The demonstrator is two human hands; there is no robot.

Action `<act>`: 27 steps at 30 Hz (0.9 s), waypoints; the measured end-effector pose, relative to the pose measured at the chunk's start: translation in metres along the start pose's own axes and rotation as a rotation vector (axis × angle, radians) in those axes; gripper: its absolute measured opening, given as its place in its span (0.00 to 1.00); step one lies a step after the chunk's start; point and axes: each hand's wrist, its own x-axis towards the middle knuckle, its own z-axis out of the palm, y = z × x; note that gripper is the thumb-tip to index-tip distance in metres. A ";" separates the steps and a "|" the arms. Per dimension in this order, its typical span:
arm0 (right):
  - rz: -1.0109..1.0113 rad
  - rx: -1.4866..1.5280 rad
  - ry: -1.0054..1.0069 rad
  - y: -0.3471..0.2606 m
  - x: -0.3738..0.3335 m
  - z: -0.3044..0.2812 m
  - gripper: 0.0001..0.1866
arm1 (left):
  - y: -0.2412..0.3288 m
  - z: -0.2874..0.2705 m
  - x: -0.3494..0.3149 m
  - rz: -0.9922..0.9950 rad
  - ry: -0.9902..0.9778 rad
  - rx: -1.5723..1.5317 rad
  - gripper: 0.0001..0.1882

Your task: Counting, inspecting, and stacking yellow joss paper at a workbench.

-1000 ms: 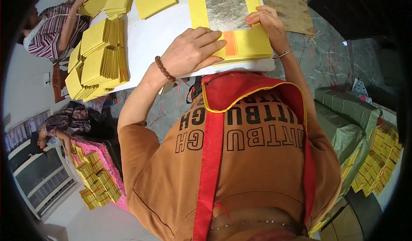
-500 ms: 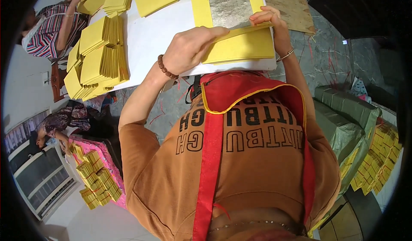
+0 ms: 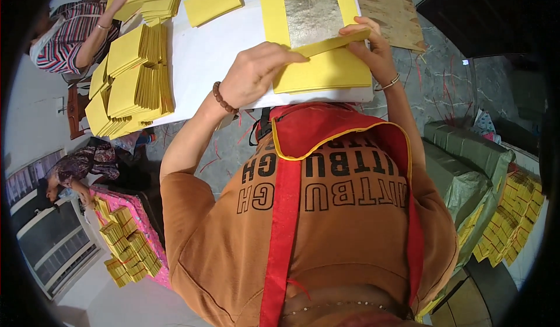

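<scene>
A stack of yellow paper sheets lies at the table's near edge. On the top sheet is a silver foil square, its lower part behind a raised strip. That strip is the sheet's folded near edge, a narrow yellow fold slanting up to the right. My left hand, with a brown bead bracelet at the wrist, pinches its left end, forefinger stretched along it. At the right end, my right hand holds the fold between thumb and curled fingers.
Bundles of folded yellow paper stand fanned along the white table's left side. Another person handles paper at the far left; a second person is beside a pink-covered surface with more bundles. Green-wrapped stacks stand at right.
The folded strip now stands more tilted, its right end higher than its left. My right thumb has come into sight on its near side. The far-left person's hand has moved right.
</scene>
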 end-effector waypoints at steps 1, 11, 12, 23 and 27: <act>-0.046 -0.013 -0.027 -0.001 0.002 -0.002 0.12 | 0.004 0.002 0.000 0.082 -0.025 0.128 0.09; -0.113 -0.041 -0.042 -0.003 0.004 -0.003 0.10 | 0.017 0.009 0.001 0.251 -0.128 0.500 0.15; -0.111 -0.039 -0.041 -0.003 0.004 -0.002 0.10 | 0.016 0.007 0.001 0.268 -0.152 0.502 0.15; -0.100 -0.043 -0.051 -0.004 0.004 -0.003 0.10 | 0.016 0.004 0.001 0.273 -0.191 0.486 0.15; -0.128 -0.064 -0.059 0.002 0.006 -0.004 0.11 | 0.021 0.010 0.001 0.314 -0.148 0.600 0.14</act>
